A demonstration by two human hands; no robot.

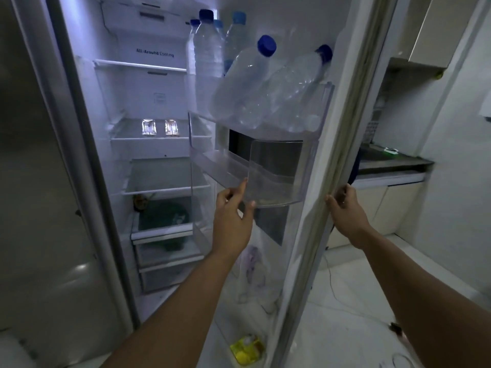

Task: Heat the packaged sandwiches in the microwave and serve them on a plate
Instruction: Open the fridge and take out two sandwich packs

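Clear plastic packs, two of them side by side on a lit middle shelf of the fridge, look like the packaged sandwiches. They lie up and to the left of the left hand, deeper in and well apart from it. That hand is released, its loose fingers touching the clear door bin, probably steadying on the way in. The right hand is grasping the fridge door by its edge, likely to keep it wide open.
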